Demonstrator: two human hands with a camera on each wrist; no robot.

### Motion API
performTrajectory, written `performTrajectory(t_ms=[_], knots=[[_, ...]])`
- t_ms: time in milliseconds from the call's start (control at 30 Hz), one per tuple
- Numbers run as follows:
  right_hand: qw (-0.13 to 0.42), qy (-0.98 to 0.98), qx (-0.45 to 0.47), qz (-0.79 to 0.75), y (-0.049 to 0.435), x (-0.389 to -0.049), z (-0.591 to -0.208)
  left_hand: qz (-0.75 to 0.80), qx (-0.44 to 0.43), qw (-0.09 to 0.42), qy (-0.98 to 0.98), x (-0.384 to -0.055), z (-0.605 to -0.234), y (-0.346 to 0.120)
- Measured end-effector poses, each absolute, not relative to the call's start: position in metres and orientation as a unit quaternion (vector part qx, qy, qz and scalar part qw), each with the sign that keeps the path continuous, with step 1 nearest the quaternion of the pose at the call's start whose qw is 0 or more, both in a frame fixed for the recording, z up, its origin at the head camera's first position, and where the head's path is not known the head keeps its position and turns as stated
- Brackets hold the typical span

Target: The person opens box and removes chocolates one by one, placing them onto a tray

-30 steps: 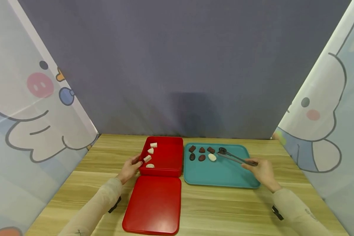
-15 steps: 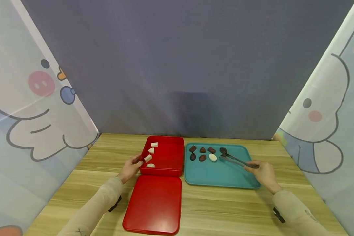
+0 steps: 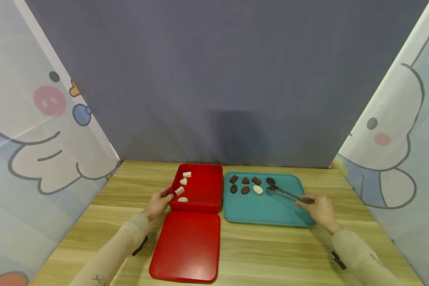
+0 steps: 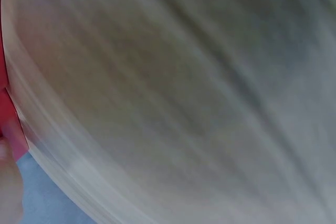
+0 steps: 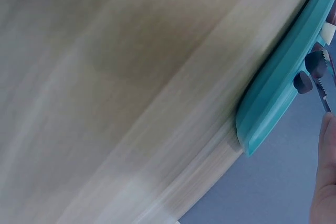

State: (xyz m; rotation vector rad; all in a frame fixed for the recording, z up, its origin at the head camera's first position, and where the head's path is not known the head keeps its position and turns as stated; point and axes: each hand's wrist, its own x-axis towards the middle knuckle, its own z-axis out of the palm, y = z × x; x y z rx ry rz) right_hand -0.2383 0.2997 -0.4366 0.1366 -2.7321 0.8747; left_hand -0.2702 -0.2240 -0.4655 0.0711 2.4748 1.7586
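In the head view my left hand rests against the left side of a red box, fingertips and thumb right at its rim. Several white chocolate-shaped pieces line the box's left side, among them a rounded one. My right hand pinches the handle end of dark tongs over the right part of a teal tray. The tongs' tips are close to a dark oval piece; their serrated ends show in the right wrist view. Further left on the tray lie several dark chocolates and one white oval piece.
A flat red lid lies in front of the box on the wooden table. The tray's left rim stands close to the box's right wall. Behind the table hangs a grey curtain, with cartoon-printed curtains at both sides.
The tongs have shifted slightly right and towards me, and the dark oval piece now shows more distinctly beyond their tips. My left hand stays at the box.
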Motion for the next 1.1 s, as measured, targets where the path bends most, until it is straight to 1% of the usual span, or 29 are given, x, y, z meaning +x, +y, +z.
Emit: performTrajectory(t_ms=[400,700,1000,1100], knots=[[0.121,-0.945,0.043,0.302,0.2988,-0.2329,-0.4339,0.571,0.021,0.049,0.82,-0.2673,-0.4656,-0.2259],[0.132,-0.944,0.038,0.301,0.2995,-0.2307,-0.4358,0.575,0.019,0.059,0.816,-0.2653,-0.4668,-0.2244],[0.093,-0.946,0.028,0.31,0.2991,-0.232,-0.4346,0.591,0.025,0.061,0.804,-0.2664,-0.4667,-0.2236],[0.097,-0.944,0.027,0.313,0.2983,-0.2335,-0.432,0.587,0.03,0.06,0.807,-0.2688,-0.4661,-0.2231]])
